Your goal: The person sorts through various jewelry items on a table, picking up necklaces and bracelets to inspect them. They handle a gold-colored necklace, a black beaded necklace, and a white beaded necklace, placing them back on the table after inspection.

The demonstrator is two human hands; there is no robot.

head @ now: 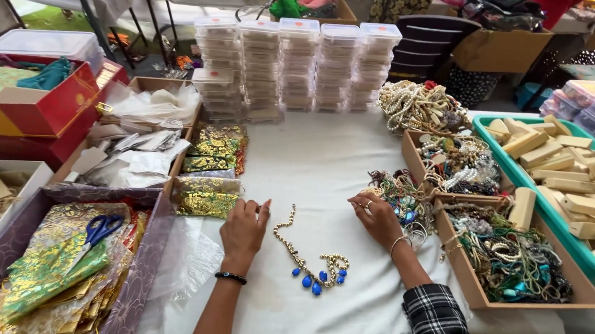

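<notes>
1. A gold-bead necklace with blue teardrop stones [311,261] lies flat on the white tablecloth [325,162]; every place below is told from it.
2. The left hand [244,227] rests on the cloth just to the necklace's left, fingers loosely curled, the fingertips [265,206] near the chain's upper end. Whether they touch the chain I cannot tell. It grips nothing.
3. The right hand [378,217] lies to the necklace's upper right, well apart from the left hand, fingers bent with their tips on the cloth; it seems to hold nothing, though the view there is cluttered.
4. Just beyond the right hand, further right of the necklace, sits a tangled heap of beaded jewellery [400,194].
5. Right of the necklace stands a cardboard tray of mixed bead strings [512,259], and further right a green plastic basket [581,256] filled with pale wooden blocks [585,184].
6. Above the necklace, at the far edge of the cloth, rise stacks of clear plastic boxes [297,64].
7. Left of the necklace lie gold brocade pouches [207,196]; further left and nearer, blue-handled scissors [99,230] rest on more gold pouches in a box.
</notes>
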